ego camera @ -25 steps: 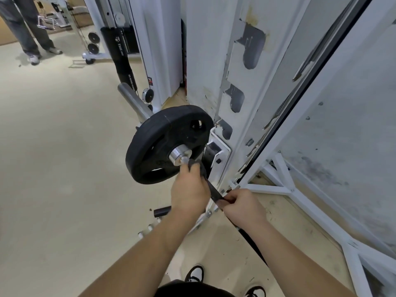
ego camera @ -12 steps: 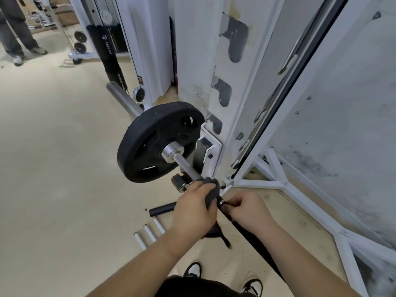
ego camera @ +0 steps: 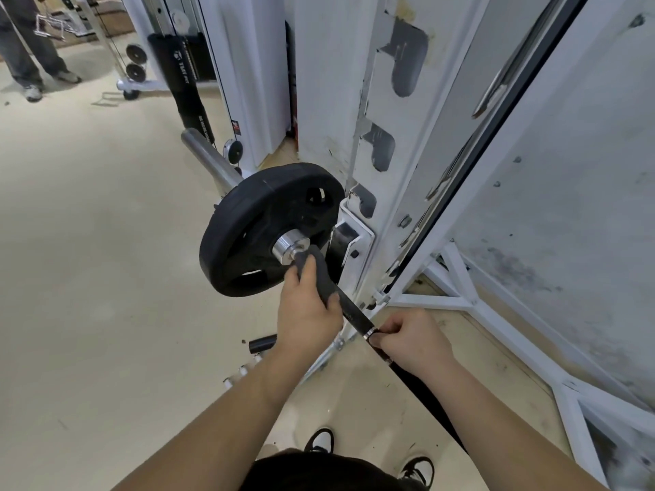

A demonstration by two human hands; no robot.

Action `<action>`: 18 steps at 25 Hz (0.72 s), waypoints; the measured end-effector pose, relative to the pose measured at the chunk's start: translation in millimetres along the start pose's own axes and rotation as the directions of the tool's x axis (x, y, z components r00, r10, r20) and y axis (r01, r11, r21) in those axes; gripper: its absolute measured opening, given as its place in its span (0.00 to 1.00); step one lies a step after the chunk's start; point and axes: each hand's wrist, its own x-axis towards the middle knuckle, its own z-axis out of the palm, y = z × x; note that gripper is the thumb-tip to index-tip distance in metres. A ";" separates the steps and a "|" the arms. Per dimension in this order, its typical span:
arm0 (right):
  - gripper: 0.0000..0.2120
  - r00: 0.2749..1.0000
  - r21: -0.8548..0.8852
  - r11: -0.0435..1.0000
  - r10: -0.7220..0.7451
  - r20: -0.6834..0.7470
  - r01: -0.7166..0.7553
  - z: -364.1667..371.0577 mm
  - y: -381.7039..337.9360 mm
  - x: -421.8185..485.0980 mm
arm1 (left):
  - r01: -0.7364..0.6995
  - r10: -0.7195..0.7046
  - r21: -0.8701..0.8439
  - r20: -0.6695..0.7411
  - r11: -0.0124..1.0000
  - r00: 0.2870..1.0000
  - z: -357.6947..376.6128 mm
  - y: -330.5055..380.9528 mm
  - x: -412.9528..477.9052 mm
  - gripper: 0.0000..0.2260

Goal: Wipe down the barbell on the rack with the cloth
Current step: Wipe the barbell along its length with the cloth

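2 hands are on the barbell (ego camera: 351, 312), which sits low on the white rack (ego camera: 358, 239). The left hand (ego camera: 304, 313) grips a dark cloth (ego camera: 319, 267), and the cloth is wrapped around the bar, touching the shiny silver collar (ego camera: 289, 247) beside the black weight plate (ego camera: 244, 239). The right hand (ego camera: 411, 340) is curled tight around the bar a little nearer the person, next to a thin silver ring (ego camera: 369, 331). 2 black and white shoes (ego camera: 320, 439) show at the bottom. Another person's legs (ego camera: 24, 54) stand far off on the tan floor (ego camera: 88, 242).
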 end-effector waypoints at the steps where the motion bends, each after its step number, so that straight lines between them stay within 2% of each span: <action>1: 0.07 1.000 0.028 1.000 0.005 -0.004 -0.005 1.6 1.6 -0.5 | -0.061 0.061 -0.009 0.017 0.998 0.998 3.5 -1.9 -15.6 0.34; 4: 0.05 1.000 0.093 0.996 0.000 -0.008 0.001 3.4 6.9 -0.6 | -0.240 0.240 -0.014 0.145 0.971 0.960 15.3 -6.0 -59.4 0.31; 6: 0.05 0.999 0.121 0.992 -0.037 -0.005 0.037 3.7 11.2 -5.1 | -0.318 0.319 -0.036 0.180 0.947 0.930 7.7 -10.6 -50.3 0.30; 7: 0.05 0.998 0.124 0.990 -0.059 -0.016 0.061 4.3 13.5 -7.7 | -0.320 0.323 -0.042 0.149 0.947 0.935 3.2 -15.9 -35.5 0.31; 9: 0.07 0.994 0.169 0.981 -0.088 -0.061 0.097 2.4 19.4 -12.6 | -0.217 0.220 -0.072 0.038 0.973 0.975 -3.1 -17.5 -15.0 0.33; 10: 0.10 0.992 0.182 0.977 -0.099 -0.084 0.113 1.5 24.6 -14.5 | -0.151 0.153 -0.102 0.013 0.983 0.988 0.5 -11.9 -19.6 0.33; 11: 0.14 0.990 0.171 0.978 -0.106 -0.094 0.121 -0.4 30.3 -16.6 | -0.149 0.155 -0.125 0.040 0.981 0.987 10.7 -6.4 -31.2 0.32; 12: 0.18 0.991 0.148 0.982 -0.103 -0.082 0.115 -3.4 35.8 -19.6 | -0.233 0.246 -0.110 0.125 0.966 0.961 22.1 0.5 -48.7 0.31; 14: 0.18 0.996 0.128 0.988 -0.082 -0.029 0.085 -10.8 47.9 -26.9 | -0.480 0.462 -0.038 0.351 0.876 0.814 31.4 4.3 -73.3 0.31; 15: 0.15 0.998 0.133 0.989 -0.065 -0.008 0.066 -15.0 53.9 -32.1 | -0.545 0.503 -0.016 0.408 0.838 0.762 28.7 2.9 -67.3 0.31; 16: 0.13 0.999 0.136 0.990 -0.040 0.003 0.040 -18.9 59.8 -37.3 | -0.534 0.485 0.015 0.398 0.845 0.779 23.8 1.8 -50.0 0.30; 18: 0.09 1.000 0.114 0.993 0.003 0.012 -0.004 -25.0 74.5 -49.5 | -0.422 0.380 0.113 0.276 0.899 0.883 16.0 2.9 -20.2 0.28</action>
